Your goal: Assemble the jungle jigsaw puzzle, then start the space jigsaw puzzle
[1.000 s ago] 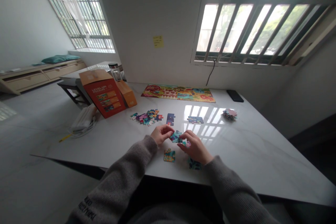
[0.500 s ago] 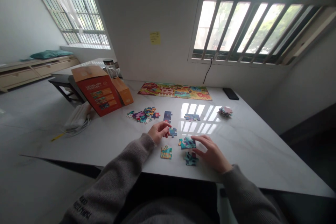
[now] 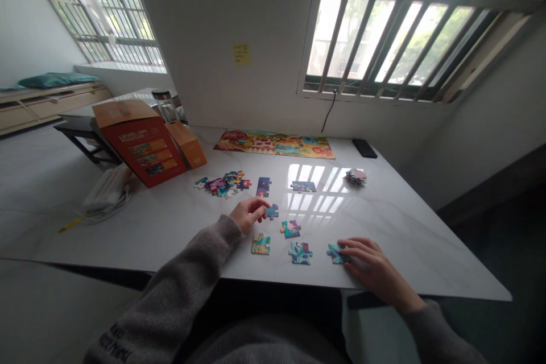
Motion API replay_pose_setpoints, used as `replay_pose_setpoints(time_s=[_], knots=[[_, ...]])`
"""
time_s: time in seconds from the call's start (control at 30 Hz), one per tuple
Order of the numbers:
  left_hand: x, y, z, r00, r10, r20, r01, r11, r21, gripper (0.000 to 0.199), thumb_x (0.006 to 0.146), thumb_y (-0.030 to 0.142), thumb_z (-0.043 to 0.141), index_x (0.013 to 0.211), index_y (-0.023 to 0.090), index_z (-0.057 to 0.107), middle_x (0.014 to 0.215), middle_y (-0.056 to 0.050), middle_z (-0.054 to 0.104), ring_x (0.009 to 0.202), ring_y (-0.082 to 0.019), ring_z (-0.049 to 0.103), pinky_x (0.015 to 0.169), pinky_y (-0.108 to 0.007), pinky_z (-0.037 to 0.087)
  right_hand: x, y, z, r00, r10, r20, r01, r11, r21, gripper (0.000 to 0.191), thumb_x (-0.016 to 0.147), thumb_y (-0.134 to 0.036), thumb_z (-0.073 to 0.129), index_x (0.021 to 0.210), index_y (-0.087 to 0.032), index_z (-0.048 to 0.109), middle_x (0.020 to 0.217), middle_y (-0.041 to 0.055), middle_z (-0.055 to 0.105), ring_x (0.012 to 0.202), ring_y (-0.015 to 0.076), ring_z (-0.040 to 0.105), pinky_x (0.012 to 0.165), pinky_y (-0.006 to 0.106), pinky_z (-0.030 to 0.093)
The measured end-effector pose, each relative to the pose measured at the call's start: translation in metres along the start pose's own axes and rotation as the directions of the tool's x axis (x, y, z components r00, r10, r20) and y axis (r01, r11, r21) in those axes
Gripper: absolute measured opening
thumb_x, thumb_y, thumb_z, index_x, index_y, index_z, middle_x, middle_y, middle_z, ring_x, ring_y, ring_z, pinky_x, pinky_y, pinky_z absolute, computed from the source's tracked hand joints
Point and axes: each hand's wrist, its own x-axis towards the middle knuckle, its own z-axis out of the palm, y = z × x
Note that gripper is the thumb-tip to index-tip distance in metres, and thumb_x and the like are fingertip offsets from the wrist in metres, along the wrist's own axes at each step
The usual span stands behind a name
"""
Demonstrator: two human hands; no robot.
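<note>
My left hand (image 3: 249, 214) has its fingers curled in, fingertips on the edge of a blue jigsaw puzzle piece (image 3: 272, 212). My right hand (image 3: 370, 264) lies low over the table, fingers bent onto a teal puzzle piece (image 3: 335, 254) near the front edge; part of that piece is hidden. Between the hands are a teal-and-purple piece (image 3: 301, 253), a pink-and-green piece (image 3: 290, 229) and a teal-and-orange piece (image 3: 260, 244), all apart. Farther back, a dark blue piece (image 3: 264, 186) and joined-looking blue pieces (image 3: 303, 186) lie flat.
A heap of puzzle pieces (image 3: 226, 184) lies left, a stack of pieces (image 3: 355, 177) right. Along the wall are an assembled puzzle strip (image 3: 275, 144) and a black phone (image 3: 364, 148). An orange-red puzzle box (image 3: 143, 145) and a white cabled object (image 3: 106, 190) stand left.
My right hand has moved right with the teal piece, away from the pink-and-green and teal-and-purple pieces. My left hand stays by the blue piece. The whole view has shifted slightly.
</note>
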Motion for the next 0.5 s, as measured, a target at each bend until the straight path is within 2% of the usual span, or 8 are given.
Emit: replay_pose_setpoints(time_s=[0.07, 0.13, 0.23, 0.33, 0.4, 0.5], knots=[[-0.005, 0.007, 0.009, 0.997, 0.080, 0.016, -0.081, 0.981, 0.175, 0.016, 0.088, 0.030, 0.059, 0.093, 0.017, 0.068, 0.071, -0.002, 0.068, 0.064, -0.015, 0.060, 0.062, -0.028, 0.046, 0.002, -0.003, -0.002, 1.000, 0.015, 0.003, -0.015, 1.000, -0.012, 0.018, 0.091, -0.031, 0.066, 0.108, -0.031, 0.072, 0.125, 0.0055, 0.070, 0.115, 0.0275, 0.062, 0.095, 0.048, 0.053], [-0.012, 0.016, 0.025, 0.976, 0.201, 0.082, -0.217, 0.919, 0.330, 0.012, 0.088, 0.025, 0.060, 0.091, 0.020, 0.070, 0.076, -0.003, 0.070, 0.071, -0.017, 0.060, 0.071, -0.032, 0.045, 0.004, -0.006, -0.003, 1.000, 0.026, 0.002, -0.026, 0.999, -0.019, 0.016, 0.090, -0.032, 0.066, 0.105, -0.031, 0.073, 0.122, 0.0057, 0.070, 0.113, 0.0273, 0.062, 0.093, 0.047, 0.053], [-0.024, 0.025, 0.056, 0.897, 0.337, 0.285, -0.436, 0.775, 0.457, 0.014, 0.085, 0.027, 0.065, 0.097, 0.022, 0.071, 0.091, -0.006, 0.072, 0.088, -0.022, 0.062, 0.085, -0.038, 0.040, 0.005, -0.006, -0.001, 0.999, 0.033, -0.003, -0.033, 0.999, -0.020, 0.015, 0.090, -0.033, 0.066, 0.103, -0.031, 0.073, 0.119, 0.0059, 0.071, 0.111, 0.0269, 0.063, 0.092, 0.047, 0.052], [-0.035, 0.027, 0.076, 0.854, 0.363, 0.372, -0.517, 0.665, 0.539, 0.020, 0.083, 0.029, 0.068, 0.102, 0.023, 0.070, 0.100, -0.008, 0.071, 0.097, -0.026, 0.060, 0.088, -0.040, 0.037, 0.004, -0.004, 0.000, 0.999, 0.037, 0.007, -0.037, 0.999, -0.010, 0.016, 0.090, -0.032, 0.066, 0.104, -0.031, 0.072, 0.119, 0.0060, 0.070, 0.112, 0.0269, 0.062, 0.093, 0.046, 0.051], [-0.040, 0.026, 0.074, 0.859, 0.356, 0.369, -0.511, 0.645, 0.567, 0.020, 0.084, 0.029, 0.066, 0.103, 0.023, 0.069, 0.101, -0.007, 0.071, 0.098, -0.025, 0.060, 0.090, -0.040, 0.036, 0.002, -0.003, 0.000, 0.999, 0.047, 0.018, -0.047, 0.999, -0.001, 0.016, 0.091, -0.032, 0.065, 0.105, -0.031, 0.071, 0.120, 0.0063, 0.069, 0.113, 0.0270, 0.061, 0.094, 0.047, 0.051], [-0.047, 0.019, 0.045, 0.906, 0.330, 0.264, -0.422, 0.679, 0.600, 0.018, 0.089, 0.028, 0.061, 0.104, 0.023, 0.068, 0.103, -0.007, 0.071, 0.100, -0.025, 0.060, 0.090, -0.039, 0.037, 0.001, -0.004, -0.002, 0.997, 0.073, 0.026, -0.073, 0.997, 0.006, 0.015, 0.090, -0.032, 0.065, 0.104, -0.029, 0.070, 0.120, 0.0071, 0.067, 0.113, 0.0271, 0.060, 0.095, 0.047, 0.051]])
